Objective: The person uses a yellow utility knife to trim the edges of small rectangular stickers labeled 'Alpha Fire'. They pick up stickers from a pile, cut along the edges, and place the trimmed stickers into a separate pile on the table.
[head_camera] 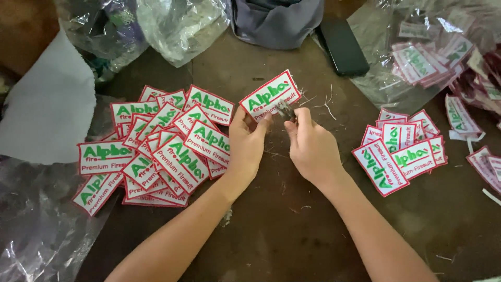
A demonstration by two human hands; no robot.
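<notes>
Just above the frame's centre, a white embroidered patch [270, 95] with red border and green lettering is pinched at its lower edge by the left hand [247, 142]. The right hand [310, 146] grips a small metal snipper [285, 109] against that edge. A slip could likely cut the border stitching. Patch piles [156, 151] lie left and right [402, 151] on the brown surface [271, 219].

Worktop [292, 230]: your dark brown surface.
Your left: patch pile [156, 151].
Your right: smaller patch pile [402, 154].
Far edge: black phone [343, 47].
</notes>
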